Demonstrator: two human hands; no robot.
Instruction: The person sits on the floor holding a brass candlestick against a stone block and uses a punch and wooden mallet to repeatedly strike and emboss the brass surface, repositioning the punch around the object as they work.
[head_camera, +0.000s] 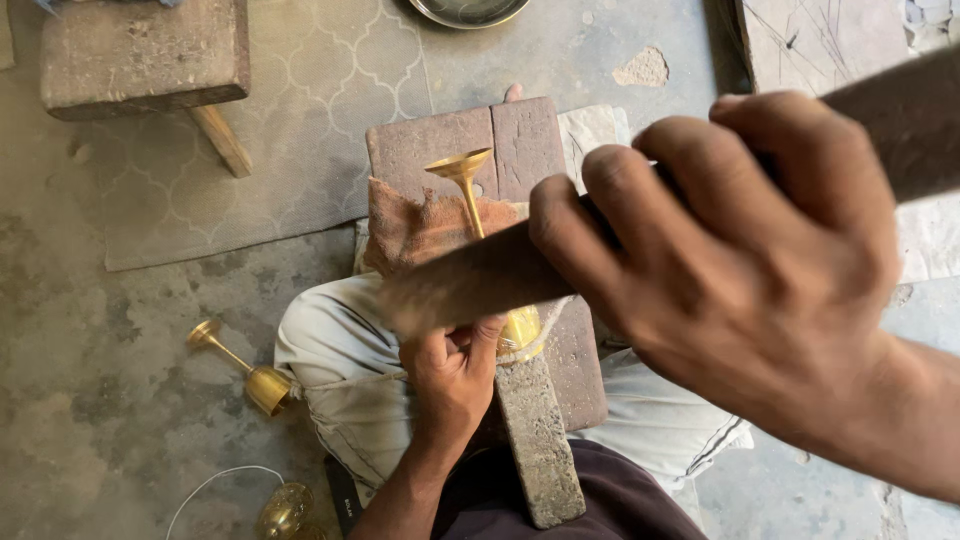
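On the wooden block (440, 140) over my lap, my left hand (452, 375) has its fingers closed round the brass goblet (478, 205). My right hand (740, 250) grips a blurred tool (470, 280), probably a file, laid across the stem. I judge the filing under way; the next pass needs steady pressure.

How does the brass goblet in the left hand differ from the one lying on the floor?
The held goblet lies on a brown cloth over a brick block, gripped at its cup end by the left hand; the floor goblet lies loose on bare concrete, untouched. The right hand holds a blurred flat tool across the held one. Both are brass, slim-stemmed, lying on their sides.
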